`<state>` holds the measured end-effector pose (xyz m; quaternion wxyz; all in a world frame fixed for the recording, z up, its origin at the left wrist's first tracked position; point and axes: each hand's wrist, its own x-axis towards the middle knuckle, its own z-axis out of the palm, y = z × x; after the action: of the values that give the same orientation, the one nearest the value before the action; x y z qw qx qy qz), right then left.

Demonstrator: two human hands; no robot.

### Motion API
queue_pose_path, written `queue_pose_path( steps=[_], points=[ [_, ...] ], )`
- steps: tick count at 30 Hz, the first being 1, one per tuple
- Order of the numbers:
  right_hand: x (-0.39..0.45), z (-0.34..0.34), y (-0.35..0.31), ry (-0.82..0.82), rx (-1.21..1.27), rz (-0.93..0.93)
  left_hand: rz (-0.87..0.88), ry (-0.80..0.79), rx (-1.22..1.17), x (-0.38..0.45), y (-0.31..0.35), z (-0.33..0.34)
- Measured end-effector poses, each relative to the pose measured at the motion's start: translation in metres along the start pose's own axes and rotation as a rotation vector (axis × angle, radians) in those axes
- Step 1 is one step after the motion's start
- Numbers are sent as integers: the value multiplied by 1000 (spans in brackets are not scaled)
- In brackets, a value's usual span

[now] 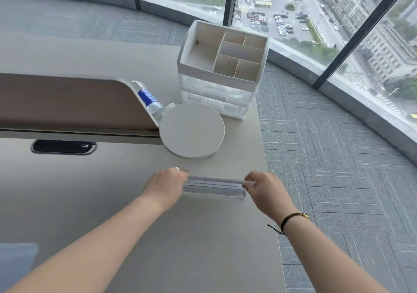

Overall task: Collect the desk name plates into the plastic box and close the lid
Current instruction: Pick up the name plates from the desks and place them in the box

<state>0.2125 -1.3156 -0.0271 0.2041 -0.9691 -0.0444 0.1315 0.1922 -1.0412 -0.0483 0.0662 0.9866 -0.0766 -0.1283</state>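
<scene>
A clear acrylic desk name plate with a line of small print sits on the grey desk near its right edge. My left hand grips the plate's left end, fingers curled around it. At the plate's right end, my right hand pinches it between fingers and thumb. The plate looks to be at or just above the desk surface; I cannot tell which. No lidded plastic box is visible in this view.
A round white disc stands just behind the plate. Further back is a white organizer with compartments over clear drawers. A water bottle lies beside a brown partition panel. A cable slot is at left. Carpet and windows lie right.
</scene>
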Motion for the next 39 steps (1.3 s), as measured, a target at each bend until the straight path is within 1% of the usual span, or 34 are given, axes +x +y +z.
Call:
queue_pose_path(
  steps=[4,9,12,14,21,28,34,39],
  points=[
    [-28,14,6,-59,-24,-21,-28,-38,-18,-24,6,3],
    [-64,25,3,-66,-26,-30,-87,-112,-6,-62,16,6],
    [-85,23,-1,-55,8,-48,-117,-115,-21,-90,21,3],
    [-97,19,-3,-37,37,-73,-140,-81,-58,-110,26,-2],
    [-129,-9,-30,47,125,-191,-282,134,-265,-186,40,-30],
    [-156,-26,-95,122,150,-457,-420,338,-281,-264,16,-70],
    [-190,-30,-146,123,118,-613,-449,427,-281,-333,-6,-95],
    [-209,-33,-184,128,22,-702,-486,442,-323,-375,-25,-101]
  ],
)
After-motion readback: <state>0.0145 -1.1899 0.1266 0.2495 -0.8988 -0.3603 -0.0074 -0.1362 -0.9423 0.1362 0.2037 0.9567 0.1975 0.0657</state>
